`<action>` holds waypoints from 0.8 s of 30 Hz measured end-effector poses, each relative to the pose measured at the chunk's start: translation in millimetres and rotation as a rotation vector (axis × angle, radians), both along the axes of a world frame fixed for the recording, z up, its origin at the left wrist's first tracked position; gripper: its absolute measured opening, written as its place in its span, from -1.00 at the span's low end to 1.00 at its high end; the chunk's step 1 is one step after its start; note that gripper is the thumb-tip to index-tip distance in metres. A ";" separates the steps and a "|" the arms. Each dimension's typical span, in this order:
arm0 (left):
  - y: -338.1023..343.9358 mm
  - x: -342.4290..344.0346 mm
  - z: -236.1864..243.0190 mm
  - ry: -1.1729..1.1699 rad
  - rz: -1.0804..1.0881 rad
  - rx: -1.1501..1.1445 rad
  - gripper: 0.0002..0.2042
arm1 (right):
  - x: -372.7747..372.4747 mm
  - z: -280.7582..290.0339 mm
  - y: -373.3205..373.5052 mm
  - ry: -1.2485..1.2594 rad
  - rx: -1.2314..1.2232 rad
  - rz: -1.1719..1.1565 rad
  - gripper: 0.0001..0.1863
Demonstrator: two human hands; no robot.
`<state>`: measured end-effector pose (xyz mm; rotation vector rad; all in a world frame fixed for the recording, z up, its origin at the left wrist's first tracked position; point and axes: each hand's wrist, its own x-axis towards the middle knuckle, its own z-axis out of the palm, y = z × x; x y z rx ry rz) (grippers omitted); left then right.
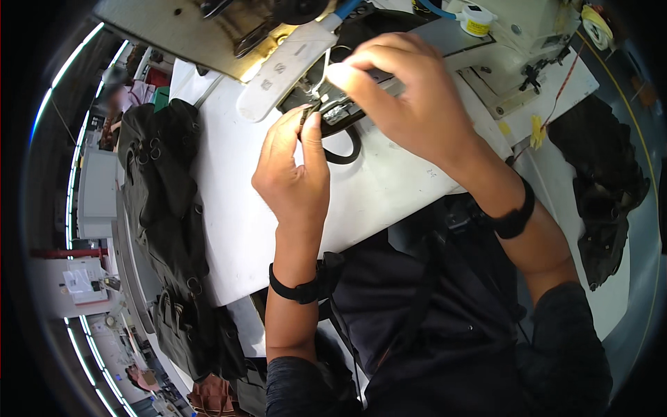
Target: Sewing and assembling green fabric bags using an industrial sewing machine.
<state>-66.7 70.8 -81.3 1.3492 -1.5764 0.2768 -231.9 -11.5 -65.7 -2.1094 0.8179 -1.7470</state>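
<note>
A sewing machine point(236, 31) with a pale guard bar point(278, 76) stands at the top of the white table point(250, 264). My left hand point(292, 163) pinches the end of a dark strap point(354, 149) just below the machine's needle area, and the strap loops down onto the tabletop. My right hand point(403, 97) is raised above and right of the left one, fingers bent over the metal plate; its fingertips are partly hidden, and whatever they hold is hard to make out.
Dark fabric pieces with metal rings point(160, 187) are heaped along the left edge. More dark fabric point(597, 194) lies at the right, near a small white container point(476, 19) and machine fittings point(528, 83). A blurred person point(118, 97) is in the left background.
</note>
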 end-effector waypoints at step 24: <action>17.4 6.2 0.9 -0.096 -0.170 -0.047 -0.79 | 10.3 -31.5 50.5 -0.307 0.718 0.546 -0.72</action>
